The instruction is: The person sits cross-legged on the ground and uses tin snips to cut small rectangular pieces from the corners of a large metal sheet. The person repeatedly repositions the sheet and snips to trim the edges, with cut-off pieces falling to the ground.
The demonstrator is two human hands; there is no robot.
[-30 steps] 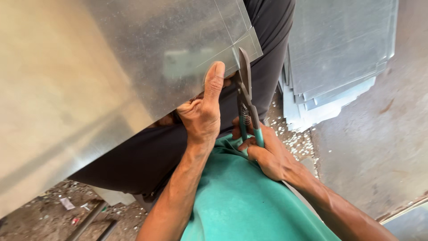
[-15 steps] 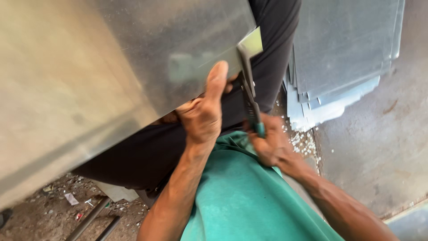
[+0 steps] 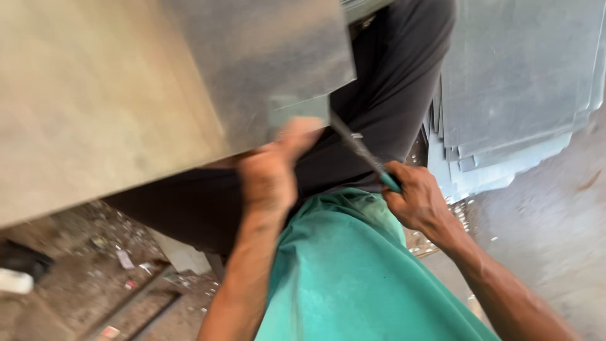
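A large grey metal sheet [image 3: 189, 76] lies across my lap and fills the upper left. My left hand [image 3: 271, 170] grips its near edge, thumb pressed up against a small bent strip at the cut. My right hand [image 3: 416, 202] is closed on the green handles of metal snips [image 3: 360, 151], whose blades reach up to the sheet's edge beside my left thumb. The picture is motion-blurred around the left hand. My dark trousers and green shirt show below the sheet.
A stack of cut grey metal sheets [image 3: 517, 82] lies on the concrete floor at the right. Small metal offcuts [image 3: 464, 218] are scattered near it. Debris, a dark rod and scraps cover the dirty floor [image 3: 113, 265] at the lower left.
The sheet has shifted left and up in view. The snips have tilted from nearly upright to a slant, and my right hand has moved right and lower.
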